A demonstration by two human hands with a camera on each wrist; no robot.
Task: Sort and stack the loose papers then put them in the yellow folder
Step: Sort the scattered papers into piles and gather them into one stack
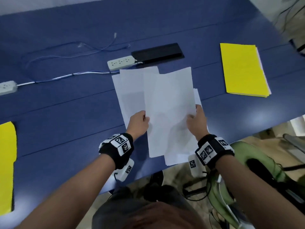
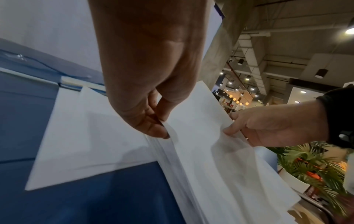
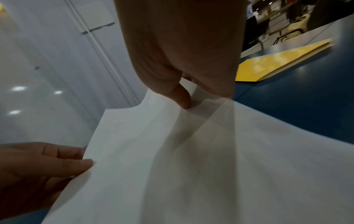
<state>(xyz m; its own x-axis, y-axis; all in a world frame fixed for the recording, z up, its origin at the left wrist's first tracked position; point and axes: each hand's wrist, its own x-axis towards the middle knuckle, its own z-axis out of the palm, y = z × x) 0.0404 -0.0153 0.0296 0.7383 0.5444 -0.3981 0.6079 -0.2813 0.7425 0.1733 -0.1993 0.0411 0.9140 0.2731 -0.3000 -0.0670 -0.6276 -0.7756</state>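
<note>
Hands (image 1: 168,123) on papers (image 1: 168,100), folder (image 1: 242,70) beside

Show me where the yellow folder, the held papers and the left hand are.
yellow folder (image 1: 244,70): head view, middle of its cover.
held papers (image 1: 170,103): head view, centre of the top sheet.
left hand (image 1: 138,122): head view, back of the hand.

I see a blue table (image 1: 66,123) carrying a white power strip (image 1: 121,62) with a black flat panel (image 1: 157,52) just beside it, and a second power strip (image 1: 7,87) at the left edge with a white-and-blue cable (image 1: 66,76) running between them. Thin blue wires (image 1: 74,50) loop farther back. A green chair (image 1: 247,156) stands at the table's near right, and the left wrist view shows a potted palm (image 2: 310,165).
</note>
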